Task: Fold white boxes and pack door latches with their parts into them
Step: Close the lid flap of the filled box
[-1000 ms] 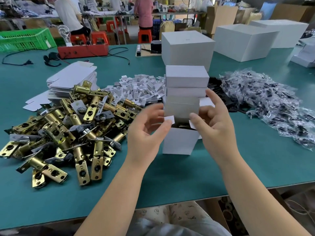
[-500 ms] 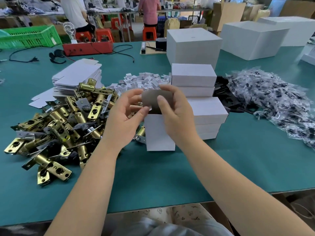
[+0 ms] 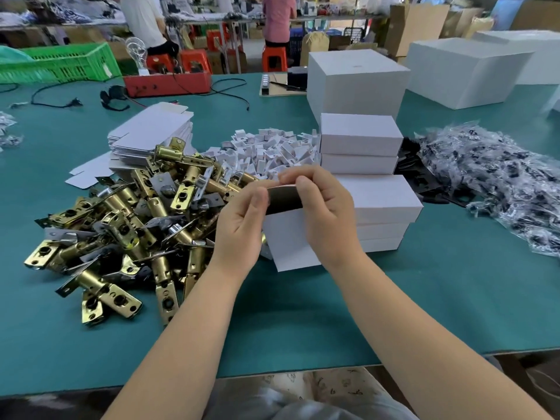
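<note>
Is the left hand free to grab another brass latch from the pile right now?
Probably not yet. The left hand and right hand both hold the white box, though the latch pile lies just beside it with nothing between.

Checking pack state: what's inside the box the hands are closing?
Cannot tell. The box top flap is folded over, pinched by the left hand and right hand, covering the opening. Only white outer walls and the flap's grey underside show.

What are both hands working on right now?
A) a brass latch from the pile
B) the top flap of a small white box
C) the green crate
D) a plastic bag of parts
B: the left hand and right hand pinch the flap of the white box, beside the latch pile.
</note>
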A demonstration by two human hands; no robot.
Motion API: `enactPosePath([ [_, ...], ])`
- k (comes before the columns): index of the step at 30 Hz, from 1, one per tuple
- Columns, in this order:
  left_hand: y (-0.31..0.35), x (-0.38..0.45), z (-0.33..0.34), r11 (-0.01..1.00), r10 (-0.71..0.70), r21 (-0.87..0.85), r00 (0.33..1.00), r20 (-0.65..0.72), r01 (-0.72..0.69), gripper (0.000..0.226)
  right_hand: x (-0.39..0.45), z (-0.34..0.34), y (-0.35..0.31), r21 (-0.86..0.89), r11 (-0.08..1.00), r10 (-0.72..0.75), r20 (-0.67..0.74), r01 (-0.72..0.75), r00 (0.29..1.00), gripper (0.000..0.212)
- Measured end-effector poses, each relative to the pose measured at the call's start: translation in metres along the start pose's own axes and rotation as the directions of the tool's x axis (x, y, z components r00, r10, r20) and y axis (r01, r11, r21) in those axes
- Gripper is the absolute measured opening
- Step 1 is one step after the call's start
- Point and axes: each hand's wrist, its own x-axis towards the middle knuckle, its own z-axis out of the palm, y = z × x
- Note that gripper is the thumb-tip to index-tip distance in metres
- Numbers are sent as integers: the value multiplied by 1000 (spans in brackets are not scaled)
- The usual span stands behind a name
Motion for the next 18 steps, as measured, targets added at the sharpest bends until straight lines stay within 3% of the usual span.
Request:
enactPosePath([
  [2, -1, -1, 1, 999, -42, -28, 999, -23, 42, 21, 1, -10, 0, -37, 999, 23, 91, -20, 996, 25],
  [5, -1, 0, -1, 993, -95, -81, 994, -49, 91, 24, 7, -24, -4, -175, 985, 53, 267, -5, 962, 27],
  [8, 0, 0, -5, 998, -55, -42, 997, -45, 53, 22, 19, -42, -9, -267, 964, 108, 360, -9, 927, 28],
  [13, 4, -2, -4, 997, -48, -63, 999, -20, 47, 24, 32, -60, -12, -82, 960, 278, 419, -269, 865, 26],
  [15, 4, -2, -3, 997, -50, -55, 999, -11, 49, 24, 30, -61, -8, -56, 961, 270, 401, -271, 875, 26],
  [18, 6, -1, -6, 997, -68, -38, 997, 45, 70, 26, 24, -66, -4, -171, 971, 222, 381, -167, 897, 30],
])
